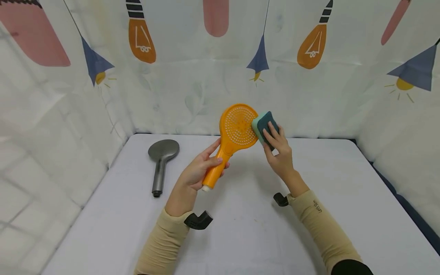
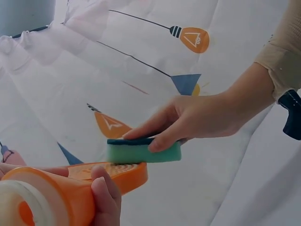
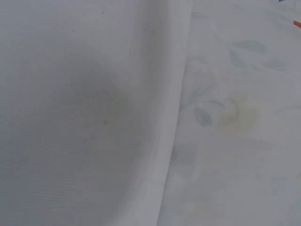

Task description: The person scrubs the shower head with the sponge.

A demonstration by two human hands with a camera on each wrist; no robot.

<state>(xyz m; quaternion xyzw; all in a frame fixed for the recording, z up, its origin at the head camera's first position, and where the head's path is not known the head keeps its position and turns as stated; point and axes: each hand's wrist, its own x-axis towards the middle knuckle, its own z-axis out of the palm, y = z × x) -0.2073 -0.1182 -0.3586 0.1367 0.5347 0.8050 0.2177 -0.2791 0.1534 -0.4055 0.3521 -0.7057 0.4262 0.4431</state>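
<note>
An orange shower head is raised over the table, its perforated round face turned toward the head camera. My left hand grips it by the handle, whose white threaded end points down. At the right rim of the face, my right hand holds a sponge with a light green body and a dark teal layer. In the left wrist view the sponge's green side rests against the perforated face. Neither hand nor sponge appears in the right wrist view, only white cloth and the patterned curtain.
A grey shower head with a black-tipped handle lies on the white-covered table, left of my left hand. Behind the table's far edge hangs a white curtain printed with lamps and bulbs. Similar cloth hangs at both sides.
</note>
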